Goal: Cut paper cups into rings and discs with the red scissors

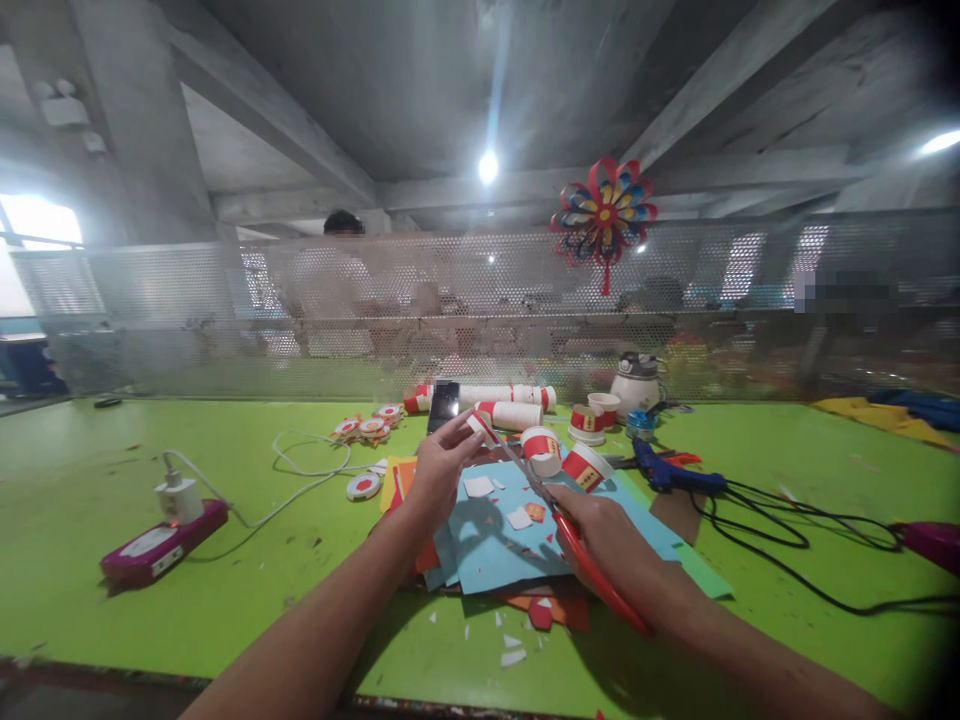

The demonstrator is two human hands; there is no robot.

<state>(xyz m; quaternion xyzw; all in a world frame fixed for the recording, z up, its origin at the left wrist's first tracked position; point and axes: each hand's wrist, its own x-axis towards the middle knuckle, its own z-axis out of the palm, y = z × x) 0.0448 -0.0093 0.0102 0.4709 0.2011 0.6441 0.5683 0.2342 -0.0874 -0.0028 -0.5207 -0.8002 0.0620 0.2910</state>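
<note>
My left hand [441,468] pinches a small red-and-white piece of paper [481,426] above the stack of light blue sheets [487,555]. In my right hand [609,530] is a pair of scissors [589,570] with red handles, its blades pointing toward that piece. Whether the blades touch the paper, I cannot tell. White scraps [478,487] and an orange patterned bit [534,512] lie on the blue sheets. Just beyond, red-and-white paper cups [541,450] lie on their sides.
A purple power strip [165,540] with a plugged-in charger sits left. A blue glue gun [671,468] and its black cord lie right. Behind are stacked cups [495,395], a phone [444,405] and a white jug [636,385]. A mesh partition [450,340] closes the table's back.
</note>
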